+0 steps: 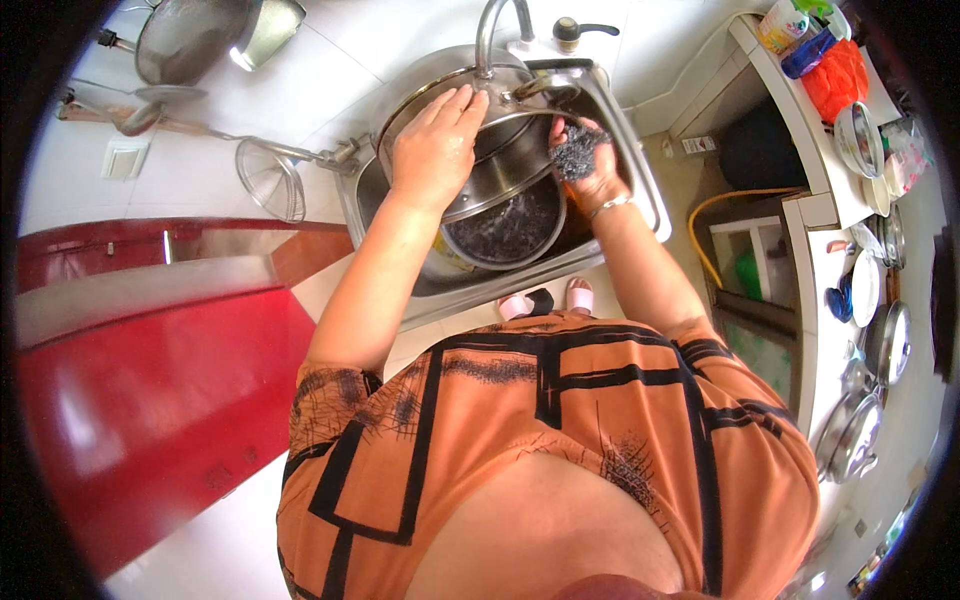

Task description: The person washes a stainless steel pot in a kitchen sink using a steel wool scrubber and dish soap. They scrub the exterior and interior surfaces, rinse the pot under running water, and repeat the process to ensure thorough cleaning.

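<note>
My left hand (pixel 439 146) lies wet, fingers extended, against the rim of a large stainless steel pot (pixel 491 180) that is tilted in the sink. In my right hand (pixel 600 169), palm turned up, is a grey steel wool scourer (pixel 577 152), beside the pot's right side. Below the tilted pot, a round vessel (pixel 510 232) with dark-looking water in it sits in the steel sink (pixel 652 202). The curved faucet (pixel 484 37) stands behind, its lower part close to my left fingertips. How my left thumb meets the pot is hidden.
A wire strainer (pixel 271 180), a wok (pixel 191 41) and other utensils hang on the tiled wall at left. Red cabinet fronts (pixel 165 420) are at lower left. The right-hand counter (pixel 817 247) holds bowls, lidded pots and an orange-red bag (pixel 836 79). A yellow hose (pixel 697 225) curves below it.
</note>
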`<state>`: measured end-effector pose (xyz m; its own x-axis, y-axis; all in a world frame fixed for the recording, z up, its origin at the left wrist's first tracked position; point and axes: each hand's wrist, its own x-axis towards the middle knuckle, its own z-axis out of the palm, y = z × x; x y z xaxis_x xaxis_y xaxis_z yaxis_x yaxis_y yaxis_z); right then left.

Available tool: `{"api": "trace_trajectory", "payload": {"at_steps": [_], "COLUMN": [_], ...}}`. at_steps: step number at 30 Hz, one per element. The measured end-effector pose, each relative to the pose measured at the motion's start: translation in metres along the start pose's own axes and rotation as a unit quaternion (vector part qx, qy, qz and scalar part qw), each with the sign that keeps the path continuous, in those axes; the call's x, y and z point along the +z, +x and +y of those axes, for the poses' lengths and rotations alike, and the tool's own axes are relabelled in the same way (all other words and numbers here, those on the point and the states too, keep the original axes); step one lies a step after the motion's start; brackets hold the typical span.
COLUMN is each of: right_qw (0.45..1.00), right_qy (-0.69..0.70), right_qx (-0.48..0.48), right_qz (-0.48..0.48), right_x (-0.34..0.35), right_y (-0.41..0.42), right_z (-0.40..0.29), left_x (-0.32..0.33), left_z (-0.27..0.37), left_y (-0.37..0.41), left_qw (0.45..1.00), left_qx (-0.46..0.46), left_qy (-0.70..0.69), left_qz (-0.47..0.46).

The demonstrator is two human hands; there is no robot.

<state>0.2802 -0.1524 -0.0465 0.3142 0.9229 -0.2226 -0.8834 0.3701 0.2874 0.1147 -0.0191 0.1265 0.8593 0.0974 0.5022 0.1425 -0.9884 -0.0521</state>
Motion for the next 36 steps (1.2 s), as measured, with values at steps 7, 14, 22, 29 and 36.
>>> {"api": "trace_trajectory", "payload": {"at_steps": [7, 14, 22, 29, 36], "right_qw": [0.996, 0.828, 0.278, 0.21, 0.256], "right_qy": [-0.016, -0.499, -0.907, -0.92, -0.908], "right_qx": [0.003, -0.139, -0.311, -0.315, -0.311], "right_qz": [0.084, 0.216, 0.051, 0.102, 0.119], "right_x": [-0.006, 0.025, 0.091, 0.085, 0.067], "right_y": [-0.021, -0.071, -0.079, -0.081, -0.076], "right_z": [-0.004, -0.007, 0.002, 0.019, 0.003], "left_x": [0.003, 0.012, 0.018, 0.009, 0.06], "left_z": [0.019, 0.019, 0.025, 0.005, -0.057], "left_y": [0.014, 0.023, 0.037, 0.0, -0.158], "left_qw": [0.998, 0.991, 0.976, 0.99, 0.896], "left_qx": [0.065, 0.131, 0.18, 0.069, -0.377], "left_qy": [-0.019, -0.04, -0.008, 0.035, -0.231], "left_qz": [-0.014, -0.01, -0.124, 0.122, 0.043]}}
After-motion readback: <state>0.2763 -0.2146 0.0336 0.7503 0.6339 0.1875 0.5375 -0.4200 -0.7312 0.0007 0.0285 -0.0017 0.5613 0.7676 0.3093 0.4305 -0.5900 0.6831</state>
